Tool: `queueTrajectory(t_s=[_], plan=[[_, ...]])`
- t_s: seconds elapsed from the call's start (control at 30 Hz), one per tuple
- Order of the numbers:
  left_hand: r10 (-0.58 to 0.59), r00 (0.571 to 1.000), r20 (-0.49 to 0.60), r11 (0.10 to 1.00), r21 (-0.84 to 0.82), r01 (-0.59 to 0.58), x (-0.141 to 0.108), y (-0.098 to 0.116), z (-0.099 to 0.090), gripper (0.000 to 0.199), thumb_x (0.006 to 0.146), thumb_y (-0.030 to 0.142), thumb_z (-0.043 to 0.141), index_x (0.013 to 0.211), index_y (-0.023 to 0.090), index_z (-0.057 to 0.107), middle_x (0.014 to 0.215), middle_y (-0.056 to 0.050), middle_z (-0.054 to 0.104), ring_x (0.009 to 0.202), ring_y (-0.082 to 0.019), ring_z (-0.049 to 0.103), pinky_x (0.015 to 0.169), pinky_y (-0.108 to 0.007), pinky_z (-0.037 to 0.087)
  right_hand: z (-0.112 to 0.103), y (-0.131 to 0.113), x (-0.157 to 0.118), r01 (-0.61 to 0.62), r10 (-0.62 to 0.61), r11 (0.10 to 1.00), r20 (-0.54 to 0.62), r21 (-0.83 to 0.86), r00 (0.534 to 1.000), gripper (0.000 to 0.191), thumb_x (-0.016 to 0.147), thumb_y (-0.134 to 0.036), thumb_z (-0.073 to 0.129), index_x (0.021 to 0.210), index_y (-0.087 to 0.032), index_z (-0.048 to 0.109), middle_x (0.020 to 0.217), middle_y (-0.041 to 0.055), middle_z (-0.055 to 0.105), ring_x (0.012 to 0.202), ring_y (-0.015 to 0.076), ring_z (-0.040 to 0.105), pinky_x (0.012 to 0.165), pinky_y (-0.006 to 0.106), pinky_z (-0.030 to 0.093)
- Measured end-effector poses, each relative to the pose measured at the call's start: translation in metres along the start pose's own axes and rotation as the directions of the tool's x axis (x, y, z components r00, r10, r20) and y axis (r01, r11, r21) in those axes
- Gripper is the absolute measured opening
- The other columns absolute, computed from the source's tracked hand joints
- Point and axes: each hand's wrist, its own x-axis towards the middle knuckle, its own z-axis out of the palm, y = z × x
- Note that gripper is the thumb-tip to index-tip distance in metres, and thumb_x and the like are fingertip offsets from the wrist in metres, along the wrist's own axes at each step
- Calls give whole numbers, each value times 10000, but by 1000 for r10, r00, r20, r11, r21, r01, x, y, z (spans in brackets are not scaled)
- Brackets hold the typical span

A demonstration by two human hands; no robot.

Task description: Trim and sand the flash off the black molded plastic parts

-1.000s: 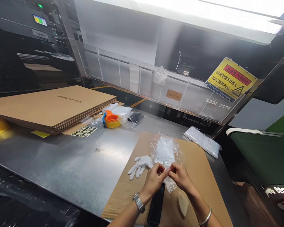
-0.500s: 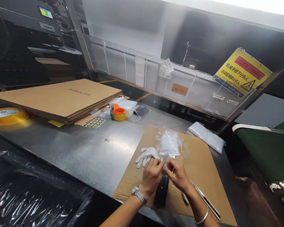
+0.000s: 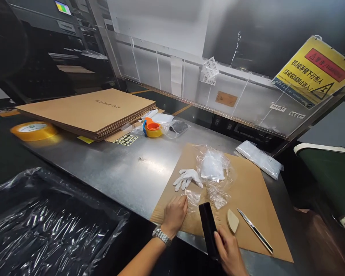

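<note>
My right hand (image 3: 229, 247) grips the lower end of a long black rectangular object (image 3: 208, 228), tilted over the front edge of the cardboard sheet (image 3: 255, 199). My left hand (image 3: 174, 215) is closed, pinching the edge of a small clear plastic bag (image 3: 193, 197). A white glove (image 3: 187, 178) lies just beyond it. Behind the black object, a clear bag with white contents (image 3: 212, 165) rests on the cardboard, and crumpled clear film (image 3: 218, 196) lies in front of it. Right of my right hand are a beige wedge-shaped piece (image 3: 232, 221) and a slim silver tool (image 3: 255, 232).
A stack of flat cardboard (image 3: 97, 109) sits on the left of the metal table (image 3: 126, 172), beside a yellow tape roll (image 3: 34, 131). A tape dispenser (image 3: 153, 128) stands at the back. A white packet (image 3: 258, 159) lies right. Black plastic sheeting (image 3: 46, 226) is at lower left.
My hands have moved apart. My right hand has left the plastic and taken hold of the black object, which was lying under my hands. My left hand has shifted slightly down and left.
</note>
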Motion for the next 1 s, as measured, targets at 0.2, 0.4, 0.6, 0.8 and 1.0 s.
queueTrajectory(t_s=[0.2, 0.4, 0.6, 0.8, 1.0], plan=[[35, 990, 135, 995, -96, -22, -11, 0, 0, 238, 876, 191, 427, 974, 190, 643, 888, -54, 712, 813, -182, 650, 703, -267, 474, 25, 6, -6, -127, 107, 985, 158, 121, 982, 600, 817, -714, 161, 674, -208, 450, 481, -36, 463, 322, 125, 488, 277, 213, 317], [52, 982, 181, 997, -68, -41, -32, 4, -4, 318, 846, 141, 417, 1127, 159, 565, 950, -97, 692, 864, -218, 639, 731, -311, 480, 33, 14, -1, -93, 89, 994, -70, -53, 994, 551, 872, -620, 155, 673, -214, 471, 601, 79, 595, 549, 222, 625, 467, 274, 398], [114, 968, 223, 993, -18, -113, -39, 21, -8, 314, 863, 141, 341, 991, 156, 628, 732, -117, 657, 711, -260, 616, 636, -349, 461, 34, -4, 1, 44, -66, 973, -90, -225, 994, 394, 898, -417, 280, 996, -194, 590, 721, 126, 680, 646, 273, 660, 553, 307, 400], [202, 943, 266, 975, -146, -168, -39, 33, -33, 262, 821, 147, 425, 950, 225, 639, 762, -70, 674, 714, -211, 621, 634, -281, 453, 11, -32, 24, 102, -132, 953, -88, -284, 987, 349, 886, -271, 297, 1090, -187, 567, 666, 85, 676, 582, 236, 636, 502, 283, 360], [73, 974, 217, 969, -248, -18, -20, 32, -68, 261, 830, 189, 419, 905, 238, 664, 747, -52, 679, 705, -197, 621, 634, -265, 438, -33, -89, 49, 245, -252, 907, 27, -341, 967, 262, 827, -273, 443, 619, -241, 599, 518, 18, 577, 474, 164, 522, 474, 260, 252]])
